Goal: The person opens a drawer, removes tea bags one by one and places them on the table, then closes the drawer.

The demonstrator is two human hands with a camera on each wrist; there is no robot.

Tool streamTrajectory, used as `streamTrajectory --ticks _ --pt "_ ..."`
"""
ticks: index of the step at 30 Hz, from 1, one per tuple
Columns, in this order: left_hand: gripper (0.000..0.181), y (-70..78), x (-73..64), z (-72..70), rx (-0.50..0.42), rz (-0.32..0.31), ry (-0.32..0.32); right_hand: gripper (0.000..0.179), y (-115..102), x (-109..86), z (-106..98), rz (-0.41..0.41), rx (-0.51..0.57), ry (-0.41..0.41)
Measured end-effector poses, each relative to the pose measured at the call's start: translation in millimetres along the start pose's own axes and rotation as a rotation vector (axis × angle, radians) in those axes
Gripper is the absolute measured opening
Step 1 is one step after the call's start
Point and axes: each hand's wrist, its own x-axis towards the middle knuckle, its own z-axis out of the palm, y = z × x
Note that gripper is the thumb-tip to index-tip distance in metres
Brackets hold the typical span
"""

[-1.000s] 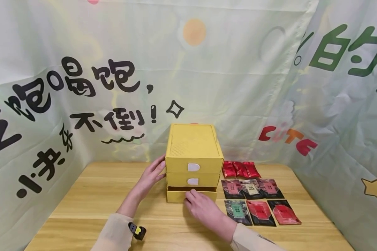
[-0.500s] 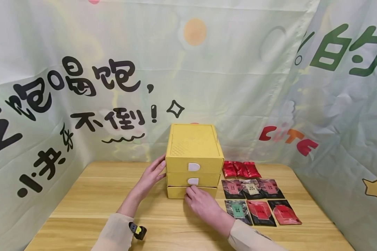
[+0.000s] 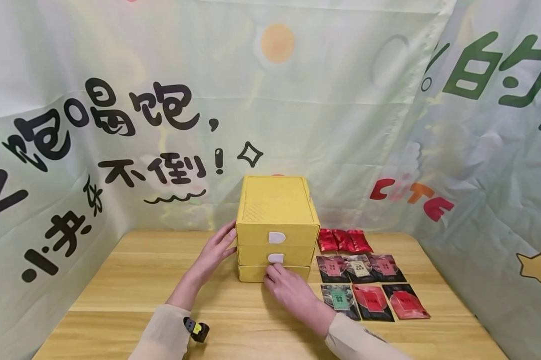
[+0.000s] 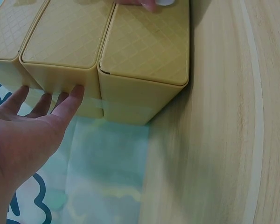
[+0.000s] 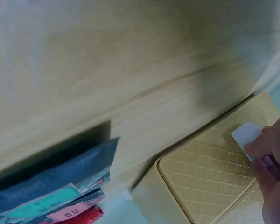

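Observation:
A yellow three-tier drawer box [image 3: 275,200] stands at the back of the wooden table, with its bottom drawer [image 3: 250,274] pushed in. White tabs are visible on the upper drawers. My right hand [image 3: 293,295] is at the bottom drawer's front; in the right wrist view its thumb and curled fingers hold that drawer's white tab [image 5: 245,135]. Against the box's left side rests my left hand [image 3: 213,255]. Its extended fingertips touch the middle tier's side wall in the left wrist view, where the box front [image 4: 144,44] also shows.
Right of the box lie rows of flat packets: red foil sachets [image 3: 344,241] at the back, dark pouches [image 3: 360,269] in the middle, and green and red pouches [image 3: 373,302] in front. A printed cloth [image 3: 342,125] hangs around the table [image 3: 162,260].
The bottom drawer, showing a gap at its top one second ago, has slid back into the box. My right hand moved slightly forward with it; my left hand stayed against the side.

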Motion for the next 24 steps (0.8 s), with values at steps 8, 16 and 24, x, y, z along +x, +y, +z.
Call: streamTrajectory --ticks 8,16,24 --pt "0.061 -0.5 -2.0 2.0 0.029 0.007 0.028 0.042 -0.8 -3.1 -3.4 0.035 0.184 0.042" --pt "0.055 0.8 -11.3 5.5 0.281 0.133 0.116 0.041 14.5 -16.3 -18.6 0.166 0.398 0.159" --pt "0.063 4.1 -37.3 -5.3 0.917 0.303 0.277 0.05 42.5 -39.3 -29.3 0.298 0.437 0.375"
